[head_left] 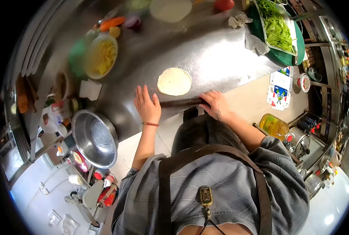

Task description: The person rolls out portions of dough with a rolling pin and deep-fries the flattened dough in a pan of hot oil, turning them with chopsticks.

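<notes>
A round, flat piece of pale dough (174, 82) lies on the steel table. Just below it, a dark rod (179, 103) runs along the table's near edge. My left hand (147, 105) is at the rod's left end with its fingers spread; whether the palm touches the rod is hidden. At the right end, the fingers and thumb of my right hand (215, 104) close around the rod. A second pale round sheet (170, 8) is at the far side of the table.
A bowl of yellow pieces (104, 56), a carrot (112, 24) and an onion (132, 22) are at the left. An empty metal bowl (96, 137) stands lower left. A tray of green vegetables (278, 31) is at the upper right, an oil bottle (274, 126) below.
</notes>
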Tool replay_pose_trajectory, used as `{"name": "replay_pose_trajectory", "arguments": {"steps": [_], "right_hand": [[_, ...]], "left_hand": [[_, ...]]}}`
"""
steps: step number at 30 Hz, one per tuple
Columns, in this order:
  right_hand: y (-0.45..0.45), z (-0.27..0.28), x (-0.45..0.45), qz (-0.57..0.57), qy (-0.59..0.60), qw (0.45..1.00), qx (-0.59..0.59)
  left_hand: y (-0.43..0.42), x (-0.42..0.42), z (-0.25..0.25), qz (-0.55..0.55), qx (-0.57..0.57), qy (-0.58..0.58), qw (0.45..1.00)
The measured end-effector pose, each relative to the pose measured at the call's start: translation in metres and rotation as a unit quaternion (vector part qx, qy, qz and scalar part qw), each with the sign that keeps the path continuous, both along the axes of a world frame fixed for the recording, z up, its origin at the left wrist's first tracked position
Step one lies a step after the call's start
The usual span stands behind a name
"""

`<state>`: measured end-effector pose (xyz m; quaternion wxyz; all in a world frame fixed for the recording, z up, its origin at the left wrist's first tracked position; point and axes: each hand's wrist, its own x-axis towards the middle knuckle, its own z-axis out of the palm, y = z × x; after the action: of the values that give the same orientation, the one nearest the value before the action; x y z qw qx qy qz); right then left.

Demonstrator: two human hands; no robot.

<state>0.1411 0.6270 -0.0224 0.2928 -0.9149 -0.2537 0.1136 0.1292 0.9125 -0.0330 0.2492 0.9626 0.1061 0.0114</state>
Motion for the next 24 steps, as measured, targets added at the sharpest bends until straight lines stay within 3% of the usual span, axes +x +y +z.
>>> {"name": "replay_pose_trajectory", "arguments": {"steps": [2,4,5,7,9,11,12,14,17,19,20,22,24], "right_hand": [[0.01,-0.018,0.025,0.002,0.03,1.0,0.001],[0.036,-0.035,0.036,-0.097,-0.088,0.981,-0.143],[0.046,-0.035,0.052,-0.103,-0.015,0.976,-0.191],[0.056,-0.035,0.1,-0.149,-0.057,0.97,-0.181],[0.062,-0.045,0.113,-0.195,-0.086,0.962,-0.17],[0.061,-0.052,0.124,-0.162,-0.134,0.961,-0.177],[0.059,-0.044,0.104,-0.144,-0.072,0.976,-0.145],[0.058,-0.034,0.053,-0.165,-0.047,0.972,-0.161],[0.041,-0.045,-0.006,-0.08,-0.046,0.987,-0.128],[0.03,-0.054,-0.005,0.033,0.066,0.994,-0.077],[0.029,-0.053,0.007,0.031,0.057,0.995,-0.075],[0.029,-0.035,0.02,-0.005,-0.074,0.984,-0.16],[0.038,-0.036,0.039,-0.132,-0.061,0.984,-0.101]], "left_hand": [[-0.012,0.021,-0.012,-0.003,0.157,0.031,0.987],[-0.016,0.044,-0.018,-0.012,0.177,0.021,0.984],[-0.017,0.063,-0.02,-0.021,0.199,0.007,0.98],[-0.016,0.109,-0.033,-0.028,0.22,-0.009,0.975],[-0.004,0.146,-0.044,-0.044,0.163,-0.064,0.984],[-0.005,0.142,-0.041,-0.112,0.161,-0.063,0.979],[-0.006,0.13,-0.035,-0.18,0.158,-0.053,0.969],[-0.007,0.082,-0.024,-0.187,0.16,-0.037,0.969],[0.002,0.015,-0.036,-0.198,0.102,-0.004,0.975],[0.003,-0.014,-0.029,-0.189,0.109,0.0,0.976],[0.002,-0.013,-0.029,-0.18,0.112,0.006,0.977],[-0.006,0.002,-0.028,-0.171,0.121,-0.017,0.978],[-0.016,0.037,-0.038,-0.129,0.197,-0.028,0.971]]}}
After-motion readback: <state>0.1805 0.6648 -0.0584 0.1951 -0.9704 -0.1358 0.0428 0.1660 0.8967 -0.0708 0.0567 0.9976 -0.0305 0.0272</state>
